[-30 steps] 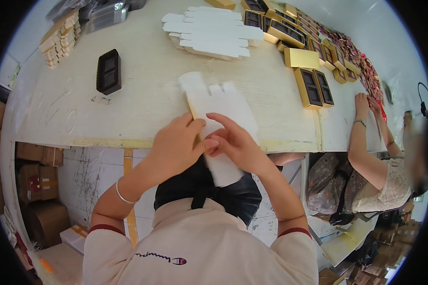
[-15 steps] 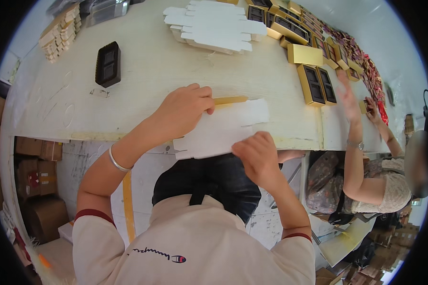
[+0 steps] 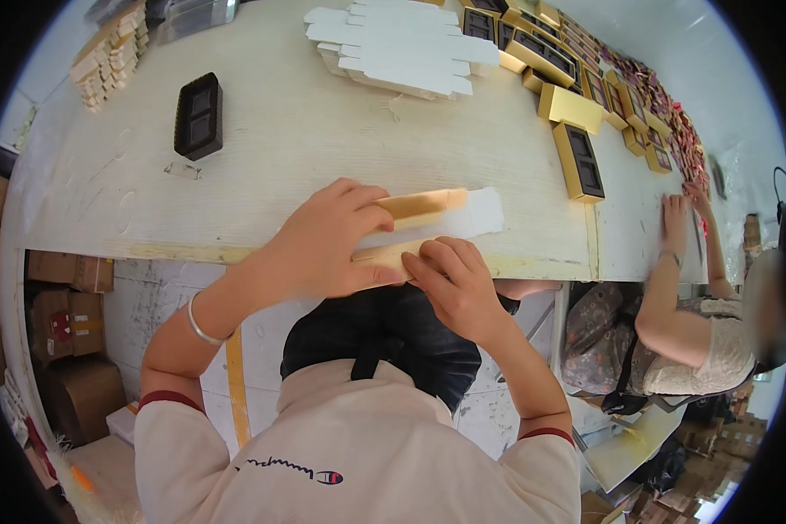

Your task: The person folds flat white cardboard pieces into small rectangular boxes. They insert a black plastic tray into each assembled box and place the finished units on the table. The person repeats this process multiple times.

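At the table's near edge lies a cardboard box blank [image 3: 487, 212], white inside and gold outside, with its two long sides now raised. My left hand [image 3: 323, 240] spans it, fingers on the far gold side and thumb against the near one. The near side is also gripped by my right hand [image 3: 456, 286], its fingers bent over the gold edge. Part of the blank is hidden beneath both hands. Beyond it, to the left, a dark two-compartment tray [image 3: 198, 116] rests on the table.
White flat blanks [image 3: 402, 48] are stacked at the back. Gold boxes with dark inserts [image 3: 578, 162] crowd the back right, near a plain gold box [image 3: 572, 106]. A co-worker's hands [image 3: 675, 218] are at the right edge. Pale strips [image 3: 111, 57] are piled far left.
The near side of the blank has been folded up, showing gold. My left hand has spread across both sides. One gold box has left the pair at right, and the co-worker's hands have shifted.
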Demonstrator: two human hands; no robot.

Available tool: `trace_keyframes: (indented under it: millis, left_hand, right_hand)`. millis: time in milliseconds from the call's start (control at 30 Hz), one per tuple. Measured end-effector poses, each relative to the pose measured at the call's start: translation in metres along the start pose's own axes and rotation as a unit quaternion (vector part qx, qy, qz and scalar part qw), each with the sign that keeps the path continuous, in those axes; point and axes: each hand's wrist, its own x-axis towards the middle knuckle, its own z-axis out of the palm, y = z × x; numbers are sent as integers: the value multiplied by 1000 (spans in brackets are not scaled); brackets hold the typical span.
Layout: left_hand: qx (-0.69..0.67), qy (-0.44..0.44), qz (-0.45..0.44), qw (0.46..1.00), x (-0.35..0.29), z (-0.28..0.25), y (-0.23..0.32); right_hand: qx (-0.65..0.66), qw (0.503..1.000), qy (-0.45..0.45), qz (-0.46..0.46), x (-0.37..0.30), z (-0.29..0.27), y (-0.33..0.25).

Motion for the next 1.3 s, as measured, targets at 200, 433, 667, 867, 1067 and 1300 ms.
trace_keyframes:
  millis: [200, 433, 667, 867, 1067, 1300]
  left_hand:
    - [74, 6, 44, 996, -12, 7, 5]
    - [111, 3, -10, 994, 0, 7, 3]
    - [146, -104, -104, 978, 20, 6, 17]
    - [-133, -210, -17, 968, -7, -36, 1]
    - [-60, -53, 159, 984, -9, 1, -27]
    - [-128, 16, 3, 992, 9, 23, 5]
  right_hand:
    - [30, 993, -97, 61, 25, -11, -2]
    - [7, 978, -175, 110, 62, -27, 30]
    - [142, 981, -133, 23, 44, -13, -7]
    - [243, 961, -104, 81, 24, -23, 17]
    - [264, 954, -80, 114, 24, -14, 21]
    - [244, 954, -83, 156, 32, -13, 7]
